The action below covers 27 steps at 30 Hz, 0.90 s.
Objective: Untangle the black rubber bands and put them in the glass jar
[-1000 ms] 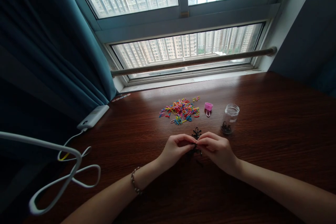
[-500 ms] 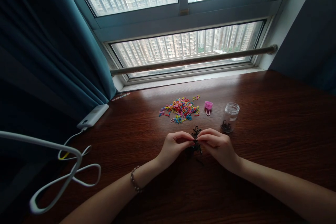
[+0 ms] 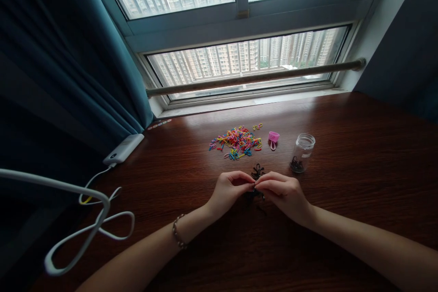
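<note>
Left hand and right hand pinching small black bands (tangled, dark) at frame centre; glass jar holding few black bands, right of centre.

The dark brown wooden worktop carries a pile of small multicoloured elastic loops, a pink plastic lid just beside it, a clear glass jar standing upright, a cluster of small black elastic loops, and a white power bank with its white cable.

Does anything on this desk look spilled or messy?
Yes: coloured rubber bands lie in a loose heap on the wooden desk, outside the open jar. A few strays sit apart, nearer the window.
</note>
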Tool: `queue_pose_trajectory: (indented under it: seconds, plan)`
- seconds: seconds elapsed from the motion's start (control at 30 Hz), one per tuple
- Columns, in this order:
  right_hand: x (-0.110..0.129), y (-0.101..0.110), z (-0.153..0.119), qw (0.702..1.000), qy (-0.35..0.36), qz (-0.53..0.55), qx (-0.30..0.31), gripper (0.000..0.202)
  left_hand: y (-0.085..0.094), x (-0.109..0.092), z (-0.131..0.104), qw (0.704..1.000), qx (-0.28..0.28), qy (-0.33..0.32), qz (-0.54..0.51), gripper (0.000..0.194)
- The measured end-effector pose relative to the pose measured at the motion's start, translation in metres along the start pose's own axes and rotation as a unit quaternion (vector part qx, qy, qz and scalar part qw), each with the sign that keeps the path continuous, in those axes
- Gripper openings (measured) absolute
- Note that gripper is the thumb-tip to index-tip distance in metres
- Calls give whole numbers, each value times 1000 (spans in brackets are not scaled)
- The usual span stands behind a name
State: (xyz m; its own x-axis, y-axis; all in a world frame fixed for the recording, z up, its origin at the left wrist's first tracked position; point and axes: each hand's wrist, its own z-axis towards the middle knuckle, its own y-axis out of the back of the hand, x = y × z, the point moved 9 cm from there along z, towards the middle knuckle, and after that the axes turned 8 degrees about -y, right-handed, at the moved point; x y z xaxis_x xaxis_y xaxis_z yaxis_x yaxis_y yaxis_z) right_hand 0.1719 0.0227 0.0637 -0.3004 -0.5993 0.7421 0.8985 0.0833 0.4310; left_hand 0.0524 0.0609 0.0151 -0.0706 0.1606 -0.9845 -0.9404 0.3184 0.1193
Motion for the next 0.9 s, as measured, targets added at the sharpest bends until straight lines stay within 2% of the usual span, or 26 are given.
queue_pose_trajectory:
  seconds: [0.13,0.3,0.47,0.67,0.9]
  plan:
    - [-4,2,0,1000,-9,-12,-13,15,-6,2,-1,999,26,12,-31,15]
    - [-6,5,1,999,-20,-10,-29,12,-11,-4,-1,998,51,-8,-37,19]
    - [-5,5,0,999,-15,-26,-39,7,-10,-10,-1,998,46,-47,-27,16]
    - [-3,4,0,999,-7,-30,-22,9,-11,-16,-2,995,50,-70,-47,15]
    - [0,2,-1,1000,11,-6,-10,9,-12,-10,-1,993,64,-23,-93,13]
